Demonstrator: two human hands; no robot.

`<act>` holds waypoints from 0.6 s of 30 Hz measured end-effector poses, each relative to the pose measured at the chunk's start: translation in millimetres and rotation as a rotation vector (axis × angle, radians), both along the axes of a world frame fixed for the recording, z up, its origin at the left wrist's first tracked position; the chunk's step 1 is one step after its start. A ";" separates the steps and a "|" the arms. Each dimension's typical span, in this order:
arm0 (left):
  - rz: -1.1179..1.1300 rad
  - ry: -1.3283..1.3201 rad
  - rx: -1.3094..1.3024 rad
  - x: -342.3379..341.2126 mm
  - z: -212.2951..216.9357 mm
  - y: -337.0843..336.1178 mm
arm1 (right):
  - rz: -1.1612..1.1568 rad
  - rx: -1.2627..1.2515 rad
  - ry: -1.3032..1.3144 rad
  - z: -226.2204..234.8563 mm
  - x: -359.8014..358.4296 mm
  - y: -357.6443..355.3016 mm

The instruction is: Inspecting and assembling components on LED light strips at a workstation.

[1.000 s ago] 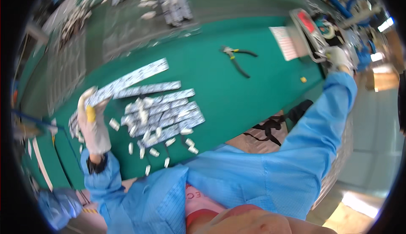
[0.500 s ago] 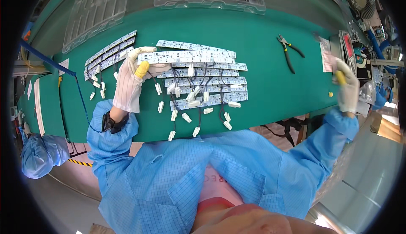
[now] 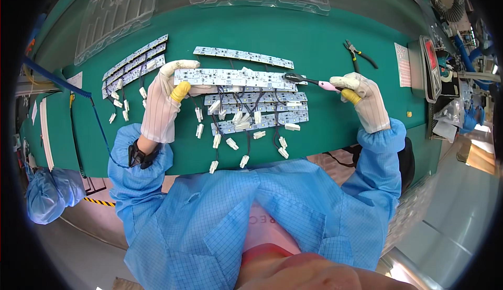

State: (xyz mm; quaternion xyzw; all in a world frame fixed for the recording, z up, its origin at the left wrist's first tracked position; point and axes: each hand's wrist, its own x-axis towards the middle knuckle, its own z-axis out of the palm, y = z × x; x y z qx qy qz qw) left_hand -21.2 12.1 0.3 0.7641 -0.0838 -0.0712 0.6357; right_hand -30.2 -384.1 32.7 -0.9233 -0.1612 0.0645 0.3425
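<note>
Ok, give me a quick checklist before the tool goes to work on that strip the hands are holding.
1. Left hand grips the near end of the white circuit strip: ok, thumb and fingers pinch it.
2. Right hand holds the pink-handled tool: ok, the dark tip sits at the strip's right end.
3. Tip exactly on the right spot of the strip: cannot tell, too small.
4. Strip lifted free of the pile of strips under it: cannot tell.
5. Loose white connectors away from the tool tip: ok, they lie nearer the table edge.
6. Pliers out of the way: ok, they lie farther back on the green mat.
</note>
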 end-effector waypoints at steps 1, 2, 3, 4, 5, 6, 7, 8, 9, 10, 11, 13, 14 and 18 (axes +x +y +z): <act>0.009 -0.068 0.053 -0.1 -0.6 -1.2 | 0.011 0.027 -0.017 1.9 -1.3 3.8; 0.018 -0.137 0.106 -0.5 -1.2 -2.3 | 0.022 0.053 -0.034 3.5 -2.4 5.9; 0.013 -0.135 0.105 -1.3 -1.8 -3.3 | 0.018 0.052 -0.032 4.3 -2.3 5.4; 0.002 -0.077 -0.025 -1.8 -2.5 -3.5 | 0.023 0.048 -0.027 3.8 -0.8 5.3; -0.009 -0.017 -0.155 -2.2 -3.0 -3.6 | 0.028 0.044 -0.023 2.9 0.1 4.8; -0.013 -0.018 -0.154 -2.8 -3.1 -3.8 | 0.024 0.046 -0.024 2.1 0.1 2.3; -0.014 -0.048 -0.089 -3.8 -2.9 -4.7 | 0.023 0.026 -0.048 2.9 0.6 -2.6; -0.014 -0.077 -0.024 -3.9 -2.6 -5.5 | 0.022 0.005 -0.072 3.7 0.6 -5.7; -0.014 -0.091 0.011 -3.0 -1.1 -4.9 | 0.020 0.004 -0.073 5.0 0.2 -4.0; -0.017 -0.091 0.012 -2.8 -2.3 -3.1 | 0.021 0.035 -0.063 5.4 -1.9 1.1; -0.013 -0.053 -0.046 -2.1 -4.6 -1.1 | 0.023 0.066 -0.053 5.3 -3.7 3.8; 0.004 -0.032 -0.124 -1.0 -14.3 1.5 | 0.005 0.036 -0.080 3.2 -0.7 -6.3; 0.003 -0.033 -0.125 -0.4 -13.5 1.8 | -0.011 0.004 -0.106 2.7 0.8 -9.9; 0.004 -0.032 -0.073 -2.7 -13.9 5.8 | 0.021 0.008 -0.117 10.3 -4.9 7.3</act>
